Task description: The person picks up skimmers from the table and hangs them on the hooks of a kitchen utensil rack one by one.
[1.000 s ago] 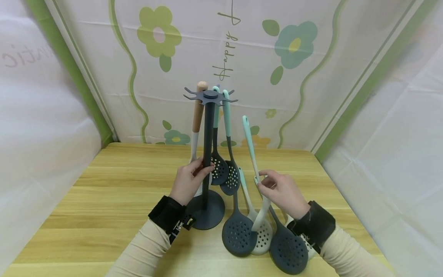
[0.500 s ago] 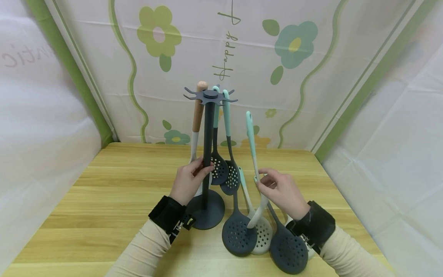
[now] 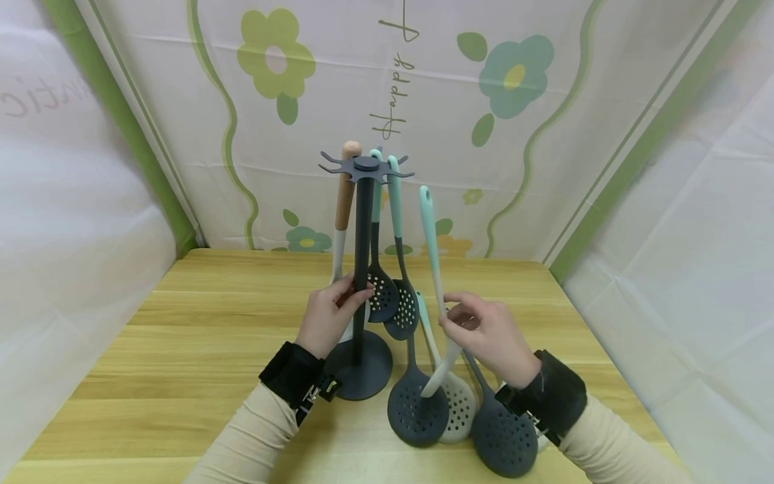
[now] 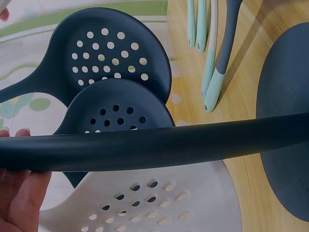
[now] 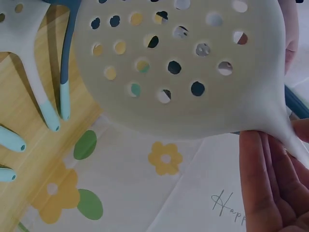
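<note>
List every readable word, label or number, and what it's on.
"Happy": back curtain, sideways; next letter cut off.
Left curtain: perhaps "ntic" reversed, too faint to confirm.
"Happ": same curtain, right wrist view, blocked by the right hand.
None seen on the stand or held skimmer.

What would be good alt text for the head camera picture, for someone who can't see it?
The left hand grips a dark utensil stand on a wooden table, while the right hand holds a pale skimmer, its mint handle pointing up. Three utensils hang from the stand, and several perforated skimmers lie on the table.
</note>
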The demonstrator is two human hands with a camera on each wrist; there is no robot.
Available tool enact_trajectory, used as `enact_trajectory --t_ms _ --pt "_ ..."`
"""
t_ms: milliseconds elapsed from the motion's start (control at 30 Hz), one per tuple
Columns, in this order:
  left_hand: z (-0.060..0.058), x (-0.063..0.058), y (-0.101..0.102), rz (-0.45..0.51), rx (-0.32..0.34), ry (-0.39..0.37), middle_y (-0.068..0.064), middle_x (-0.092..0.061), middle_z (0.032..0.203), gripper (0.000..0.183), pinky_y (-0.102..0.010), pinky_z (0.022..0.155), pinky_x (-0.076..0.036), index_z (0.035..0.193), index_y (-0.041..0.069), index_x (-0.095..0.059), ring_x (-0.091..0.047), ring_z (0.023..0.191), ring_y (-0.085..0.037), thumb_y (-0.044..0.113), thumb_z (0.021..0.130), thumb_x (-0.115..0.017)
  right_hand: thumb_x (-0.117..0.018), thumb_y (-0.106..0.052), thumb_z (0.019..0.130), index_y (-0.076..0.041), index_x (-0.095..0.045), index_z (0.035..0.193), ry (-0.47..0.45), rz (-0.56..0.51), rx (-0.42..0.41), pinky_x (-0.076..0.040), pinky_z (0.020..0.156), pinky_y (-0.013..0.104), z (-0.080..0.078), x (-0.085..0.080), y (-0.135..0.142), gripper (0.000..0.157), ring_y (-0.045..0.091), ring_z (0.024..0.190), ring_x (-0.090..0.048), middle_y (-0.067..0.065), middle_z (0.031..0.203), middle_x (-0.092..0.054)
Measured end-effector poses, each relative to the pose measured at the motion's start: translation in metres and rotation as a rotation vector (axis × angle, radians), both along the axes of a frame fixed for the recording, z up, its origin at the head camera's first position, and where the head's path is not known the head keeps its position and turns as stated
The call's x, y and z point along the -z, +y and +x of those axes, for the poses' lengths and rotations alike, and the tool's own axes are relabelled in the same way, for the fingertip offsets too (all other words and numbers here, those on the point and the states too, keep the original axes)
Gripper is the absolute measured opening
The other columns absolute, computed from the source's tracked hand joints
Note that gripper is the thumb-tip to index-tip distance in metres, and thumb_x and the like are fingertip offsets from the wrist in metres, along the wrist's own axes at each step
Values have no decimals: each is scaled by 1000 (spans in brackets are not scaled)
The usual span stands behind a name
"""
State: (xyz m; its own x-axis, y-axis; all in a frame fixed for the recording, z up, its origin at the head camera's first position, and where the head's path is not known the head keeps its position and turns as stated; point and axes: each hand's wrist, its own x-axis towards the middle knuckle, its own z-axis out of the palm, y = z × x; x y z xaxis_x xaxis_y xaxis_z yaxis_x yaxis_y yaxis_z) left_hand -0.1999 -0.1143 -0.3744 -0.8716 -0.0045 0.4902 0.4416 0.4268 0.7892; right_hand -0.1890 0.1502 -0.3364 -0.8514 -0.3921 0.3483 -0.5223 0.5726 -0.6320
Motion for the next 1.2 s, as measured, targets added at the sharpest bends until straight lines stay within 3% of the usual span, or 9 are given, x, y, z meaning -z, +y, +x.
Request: enact_trajectory --t_ms 600,1200 --pt "-1 1 0 1 7 29 -11 -75 91 25 -21 62 -51 115 0 -71 -66 71 -21 13 95 -66 -70 -3 89 2 -67 116 45 -60 -96 -58 66 24 16 -12 -8 28 9 75 -69 4 86 -75" --pt "-1 1 0 3 4 23 -12 -76 95 26 -22 65 -54 116 -1 -71 -71 78 -22 13 95 -66 -69 -3 90 3 -67 118 68 -63 -105 -58 70 25 18 -24 -12 29 11 76 -69 5 87 -75"
